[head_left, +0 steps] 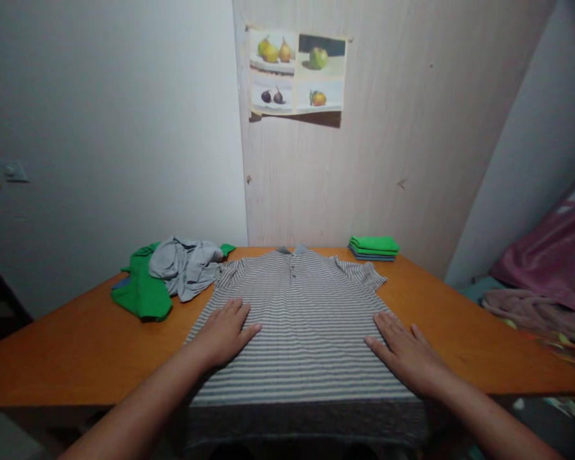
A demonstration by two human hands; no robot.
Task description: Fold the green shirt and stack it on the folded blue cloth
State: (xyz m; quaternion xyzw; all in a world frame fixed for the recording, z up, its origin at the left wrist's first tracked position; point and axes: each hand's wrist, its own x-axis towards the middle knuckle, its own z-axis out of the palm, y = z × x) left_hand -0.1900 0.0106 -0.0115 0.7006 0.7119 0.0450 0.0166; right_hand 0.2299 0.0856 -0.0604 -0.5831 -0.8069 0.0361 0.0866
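Observation:
A grey-and-white striped polo shirt (301,319) lies spread flat, collar away from me, on an orange wooden table (67,345). Its hem hangs over the near edge. My left hand (226,332) rests palm down on the shirt's left side, fingers stretched out. My right hand (402,351) lies flat on the shirt's right side, fingers spread. Neither hand holds anything.
A loose heap of green and grey garments (167,278) sits at the table's back left. A neat stack of folded green and blue clothes (374,248) stands at the back right. Behind is a wall with a fruit picture (297,73). Bedding (546,275) lies to the right.

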